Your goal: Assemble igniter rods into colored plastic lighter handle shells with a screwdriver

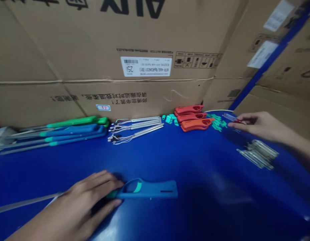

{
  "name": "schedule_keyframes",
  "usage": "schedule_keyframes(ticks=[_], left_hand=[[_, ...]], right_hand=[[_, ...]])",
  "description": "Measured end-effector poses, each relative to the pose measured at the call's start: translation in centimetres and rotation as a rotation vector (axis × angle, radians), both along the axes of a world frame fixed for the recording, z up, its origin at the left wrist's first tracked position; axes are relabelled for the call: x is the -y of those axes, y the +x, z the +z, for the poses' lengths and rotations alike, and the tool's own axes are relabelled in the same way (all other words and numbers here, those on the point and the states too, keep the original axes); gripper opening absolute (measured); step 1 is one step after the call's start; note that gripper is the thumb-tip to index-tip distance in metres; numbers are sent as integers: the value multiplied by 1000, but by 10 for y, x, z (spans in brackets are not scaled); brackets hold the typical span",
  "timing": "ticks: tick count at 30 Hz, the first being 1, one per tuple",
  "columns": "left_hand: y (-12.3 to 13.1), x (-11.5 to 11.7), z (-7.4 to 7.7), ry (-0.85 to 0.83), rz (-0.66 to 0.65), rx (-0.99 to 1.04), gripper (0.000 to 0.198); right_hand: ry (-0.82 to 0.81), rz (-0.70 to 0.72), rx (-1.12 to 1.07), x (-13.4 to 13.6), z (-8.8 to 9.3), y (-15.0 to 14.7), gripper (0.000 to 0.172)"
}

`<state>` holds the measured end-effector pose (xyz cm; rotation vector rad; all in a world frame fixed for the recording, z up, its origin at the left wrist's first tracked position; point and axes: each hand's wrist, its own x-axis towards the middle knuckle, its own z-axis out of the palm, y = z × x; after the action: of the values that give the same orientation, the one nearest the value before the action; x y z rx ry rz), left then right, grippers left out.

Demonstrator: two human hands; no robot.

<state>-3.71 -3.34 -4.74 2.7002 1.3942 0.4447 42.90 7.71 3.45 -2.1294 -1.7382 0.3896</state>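
My left hand (87, 197) lies low on the blue table (170, 157), its fingers wrapped round the neck of a blue lighter handle (149, 190) with a green trigger. The lighter's metal tube (24, 202) runs out to the left. My right hand (260, 125) reaches to the far right of the table, fingertips pinched on a small red-tipped part (233, 119) beside a scatter of small green pieces (217, 122).
Cardboard boxes (144, 60) wall the back and right. Along the back lie blue and green long lighters (69, 132), metal tubes with wires (137, 129), small green caps (170, 118) and orange-red handle shells (195, 118). A pile of metal parts (259, 154) lies at right.
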Motion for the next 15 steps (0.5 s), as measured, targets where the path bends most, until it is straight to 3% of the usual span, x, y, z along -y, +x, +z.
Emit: schedule_keyframes(ticks=[3,5,7,9,11,15], left_hand=[[16,-2,9,-47,-36,44,23],[24,-1,9,-63,-35,102,20],[30,2,6,-61,-34,159,19],[33,5,1,-52,-50,208,18],[35,8,-2,-45,-74,242,18],[32,10,-1,-58,-87,243,18]], right_hand=[[49,382,-112,24,4,-55,46],[3,671,-112,41,-3,-95,35],[-62,858,-85,54,-17,-130,27],[-68,915,-30,61,-31,-156,19],[-80,942,21,64,-44,-169,27],[-80,1048,-15,63,-57,-166,28]])
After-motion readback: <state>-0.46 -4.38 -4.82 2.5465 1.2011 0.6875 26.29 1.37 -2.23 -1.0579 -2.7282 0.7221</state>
